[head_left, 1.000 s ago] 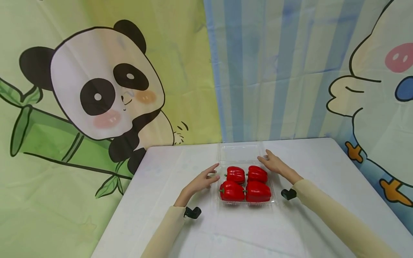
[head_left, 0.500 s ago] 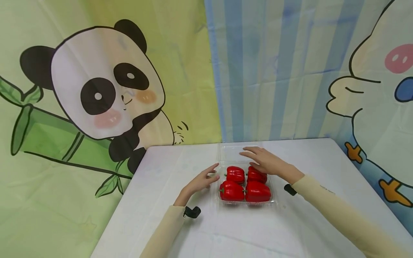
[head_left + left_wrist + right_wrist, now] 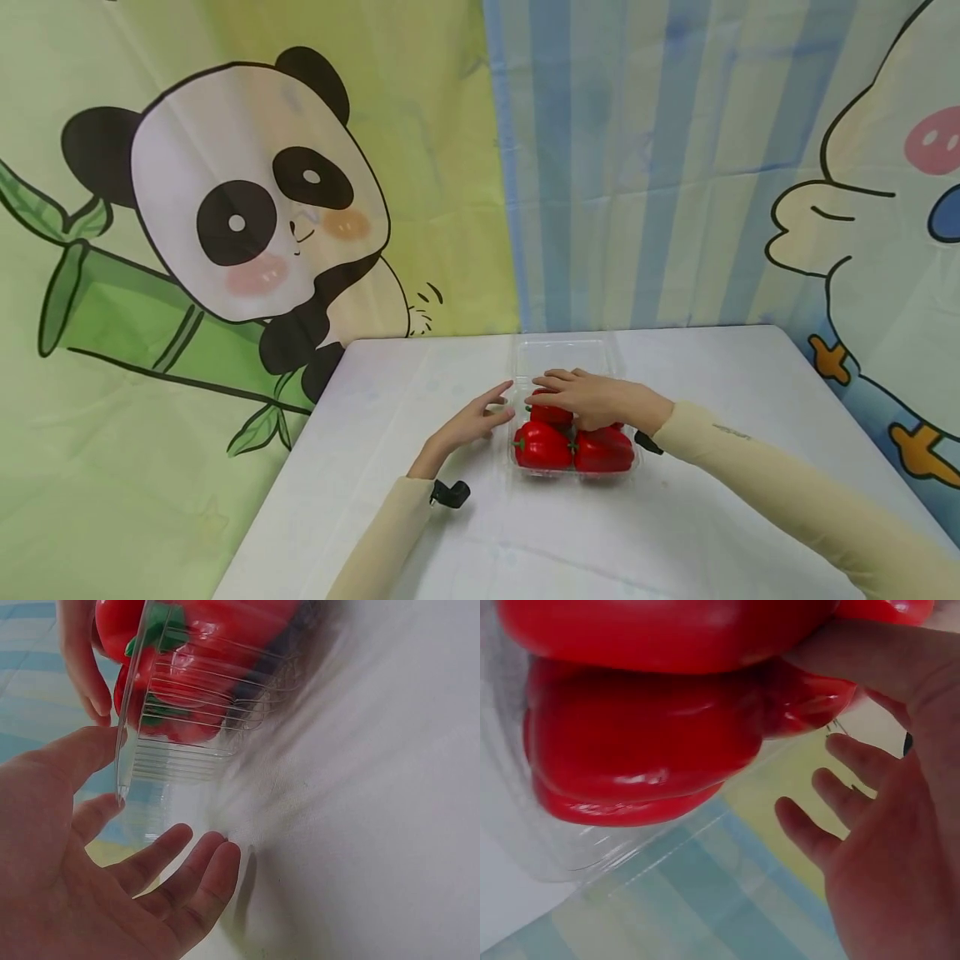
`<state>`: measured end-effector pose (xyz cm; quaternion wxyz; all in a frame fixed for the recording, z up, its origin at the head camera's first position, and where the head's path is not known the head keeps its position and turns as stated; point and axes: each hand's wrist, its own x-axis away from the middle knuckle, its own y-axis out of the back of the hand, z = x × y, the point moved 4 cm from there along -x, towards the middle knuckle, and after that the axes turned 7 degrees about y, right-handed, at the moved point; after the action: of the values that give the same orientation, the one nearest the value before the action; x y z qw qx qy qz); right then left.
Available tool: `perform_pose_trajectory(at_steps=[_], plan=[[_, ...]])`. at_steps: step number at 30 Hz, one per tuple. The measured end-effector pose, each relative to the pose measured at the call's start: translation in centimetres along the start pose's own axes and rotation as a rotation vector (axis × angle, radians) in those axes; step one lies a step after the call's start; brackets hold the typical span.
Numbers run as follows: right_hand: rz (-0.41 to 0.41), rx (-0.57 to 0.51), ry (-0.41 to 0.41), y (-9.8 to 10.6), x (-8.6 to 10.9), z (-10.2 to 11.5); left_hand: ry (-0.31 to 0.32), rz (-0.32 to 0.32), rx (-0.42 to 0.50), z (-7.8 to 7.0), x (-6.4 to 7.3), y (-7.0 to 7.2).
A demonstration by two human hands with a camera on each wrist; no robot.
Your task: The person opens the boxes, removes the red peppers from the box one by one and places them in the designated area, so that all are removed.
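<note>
Four-sided clear plastic clamshell box (image 3: 184, 761) holds several red bell peppers with green stems. In the head view, the front left pepper (image 3: 543, 447) and front right pepper (image 3: 604, 452) show well. My left hand (image 3: 465, 425) is at the box's left side, fingers extended; in the left wrist view its thumb and forefinger tips meet the rim. Over the back row reaches my right hand (image 3: 603, 402), partly covering the back left pepper (image 3: 550, 414) and mostly hiding the back right pepper (image 3: 645, 742). Its thumb dips between peppers while the other fingers stay spread.
The box's transparent lid (image 3: 562, 354) lies folded back toward the table's far edge. Behind the white table (image 3: 450, 550) hangs a curtain (image 3: 420, 167) with a cartoon panda. Each forearm wears a small black wrist camera (image 3: 450, 494).
My right hand has moved left and down from beside the lid's right edge to over the back peppers. The left hand has stayed at the box's left side.
</note>
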<state>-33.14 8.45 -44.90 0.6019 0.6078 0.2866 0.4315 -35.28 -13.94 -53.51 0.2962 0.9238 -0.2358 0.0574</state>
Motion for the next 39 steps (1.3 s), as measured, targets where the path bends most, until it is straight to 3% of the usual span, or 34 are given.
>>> perform_pose_trajectory(at_steps=[9,28,39], plan=[[0.069,0.069,-0.021,-0.8,-1.2,-0.1,-0.021,0.010,0.001,-0.2,0.3,-0.1],[0.010,0.134,0.062,-1.1,-1.8,-0.2,-0.006,0.010,0.015,0.0,0.4,-0.1],[0.020,0.029,0.066,-0.9,-1.7,-0.7,0.004,0.002,0.016,-0.2,0.2,0.0]])
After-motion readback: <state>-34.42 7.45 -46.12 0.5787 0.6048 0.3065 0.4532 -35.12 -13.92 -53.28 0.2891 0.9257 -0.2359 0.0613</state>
